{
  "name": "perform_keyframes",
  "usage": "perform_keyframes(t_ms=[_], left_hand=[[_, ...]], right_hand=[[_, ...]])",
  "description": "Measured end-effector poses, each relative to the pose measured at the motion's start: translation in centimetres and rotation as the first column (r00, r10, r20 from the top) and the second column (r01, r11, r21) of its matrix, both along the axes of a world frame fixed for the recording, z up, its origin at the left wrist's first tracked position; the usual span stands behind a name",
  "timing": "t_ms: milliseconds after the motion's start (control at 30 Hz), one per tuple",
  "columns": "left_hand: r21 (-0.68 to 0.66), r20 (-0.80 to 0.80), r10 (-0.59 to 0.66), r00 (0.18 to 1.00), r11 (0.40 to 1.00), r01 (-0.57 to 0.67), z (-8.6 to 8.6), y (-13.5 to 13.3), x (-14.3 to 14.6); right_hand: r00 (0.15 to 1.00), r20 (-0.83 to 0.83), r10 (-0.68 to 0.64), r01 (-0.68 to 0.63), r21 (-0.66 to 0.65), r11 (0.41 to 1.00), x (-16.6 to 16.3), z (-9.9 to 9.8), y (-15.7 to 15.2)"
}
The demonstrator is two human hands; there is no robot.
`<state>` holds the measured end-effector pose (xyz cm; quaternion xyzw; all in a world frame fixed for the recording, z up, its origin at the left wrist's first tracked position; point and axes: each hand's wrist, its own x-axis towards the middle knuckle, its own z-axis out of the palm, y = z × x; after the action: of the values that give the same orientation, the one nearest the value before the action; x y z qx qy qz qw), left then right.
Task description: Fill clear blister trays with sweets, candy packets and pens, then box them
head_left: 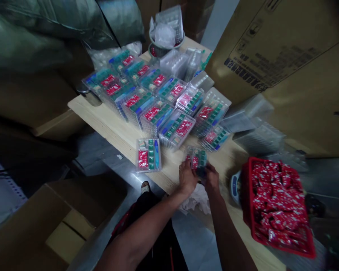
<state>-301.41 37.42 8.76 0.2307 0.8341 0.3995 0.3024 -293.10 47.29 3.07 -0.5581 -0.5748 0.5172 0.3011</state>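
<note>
Left hand [188, 177] and right hand [211, 179] curl fingers round the clear case [197, 157], steadying it just left of the red basket [245, 195].

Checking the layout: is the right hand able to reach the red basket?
Probably yes: the red basket sits open beside the right hand, nothing between, though that hand now holds a clear case.

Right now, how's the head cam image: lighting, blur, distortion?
Head view: dim, left side and corners nearly black; wide-angle bending stretches the edges; left hand and right hand on the clear case look slightly soft; table evenly lit, no hard glare; red basket saturated.
</note>
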Motion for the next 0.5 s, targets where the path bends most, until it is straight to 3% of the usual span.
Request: perform_keyframes(t_ms=[133,267,367,500], left_hand=[[0.191,0.125,0.066,0.990,0.977,-0.089,1.0,-1.2,1.7],[0.405,0.009,0.088,0.996,0.910,-0.084,3.9,-7.7,2.0],[0.400,-0.168,0.198,0.966,0.909,-0.117,6.4,-13.8,0.1],[0.321,-0.371,0.352,0.859,0.917,-0.236,7.4,-18.1,-5.0]], right_hand=[[0.998,-0.004,-0.061,0.061,-0.006,0.998,1.1,3.9,-1.9],[0.979,0.155,0.131,-0.149,0.110,0.983,1.8,9.2,-7.0],[0.915,0.219,0.338,-0.378,0.180,0.908,-0.2,11.5,-11.4],[0.832,0.207,0.515,-0.554,0.263,0.790,-6.5,11.5,-15.5]])
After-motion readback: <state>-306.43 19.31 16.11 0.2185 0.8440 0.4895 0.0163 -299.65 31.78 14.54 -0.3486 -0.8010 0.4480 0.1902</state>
